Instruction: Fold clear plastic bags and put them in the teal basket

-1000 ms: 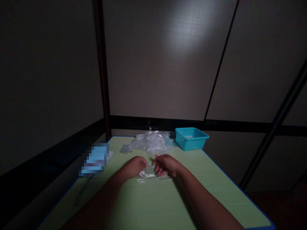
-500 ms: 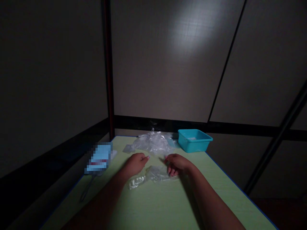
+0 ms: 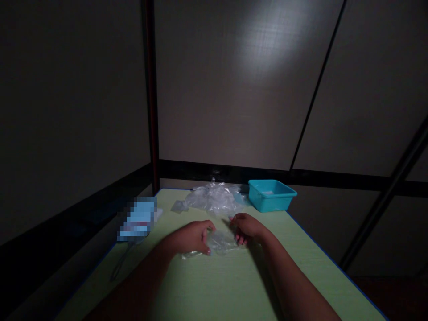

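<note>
A crumpled clear plastic bag [image 3: 222, 243] lies flat on the green table [image 3: 200, 285] between my hands. My left hand [image 3: 195, 236] is at its left part, thumb and fingers apart in a wide curve, partly covering it. My right hand [image 3: 246, 227] is at the bag's right end. Its thumb and index finger are pinched together, and the other fingers curl down against the plastic. What sits in that pinch is too small and dark to make out.
A heap of clear plastic bags [image 3: 216, 198] lies at the table's far edge. To its right stands a turquoise basin [image 3: 271, 203]. At the left edge is a blurred-out blue item [image 3: 138, 218] with a cord loop [image 3: 118, 265]. Walls close off the back and left.
My left hand has come down nearer to me, over the left part of the bag, and its pinched fingers have spread. My right hand stays almost in place.
</note>
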A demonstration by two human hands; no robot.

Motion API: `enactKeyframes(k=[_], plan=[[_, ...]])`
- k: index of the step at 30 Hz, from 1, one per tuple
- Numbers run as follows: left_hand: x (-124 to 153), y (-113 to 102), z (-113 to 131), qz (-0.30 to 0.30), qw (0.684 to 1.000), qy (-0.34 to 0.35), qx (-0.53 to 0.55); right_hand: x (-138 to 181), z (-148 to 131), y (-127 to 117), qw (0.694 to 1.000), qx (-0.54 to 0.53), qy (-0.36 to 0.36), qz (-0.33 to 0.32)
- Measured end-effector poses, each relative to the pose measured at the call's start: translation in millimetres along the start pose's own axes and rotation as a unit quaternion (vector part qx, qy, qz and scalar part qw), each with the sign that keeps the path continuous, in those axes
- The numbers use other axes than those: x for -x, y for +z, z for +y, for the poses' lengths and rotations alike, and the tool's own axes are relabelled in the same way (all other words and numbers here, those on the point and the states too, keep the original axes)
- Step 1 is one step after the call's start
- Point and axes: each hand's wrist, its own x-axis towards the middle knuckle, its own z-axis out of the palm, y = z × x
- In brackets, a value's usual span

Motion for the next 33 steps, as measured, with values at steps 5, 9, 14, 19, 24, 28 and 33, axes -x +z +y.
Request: enactKeyframes(k=[5,9,14,19,24,28,33], plan=[[8,-19,-5,-0.062,0.997,-0.047,-0.028,0,-1,0,1.000,-0.001,0.004,0.005],[11,-27,-4,-0.058,0.996,-0.046,-0.048,1,-1,0,1.000,-0.004,-0.003,0.010],[17,-36,-4,-0.080,0.987,-0.097,-0.101,1,0,-1,1.000,0.008,-0.010,0.009],[15,-32,6,-0.002,0.988,-0.103,-0.119,1,1,-1,1.000,0.018,-0.021,0.007],[5,2,34,0.177,0.963,0.104,-0.177,4,-2,1,0.999,0.031,-0.019,0.013],[-1,25,44,0.140,0.946,0.154,-0.248,6,-4,2,0.999,0.030,-0.020,0.017],[-2,16,32,0.178,0.933,0.115,-0.290,8,-6,2,0.999,0.041,-0.013,0.023]])
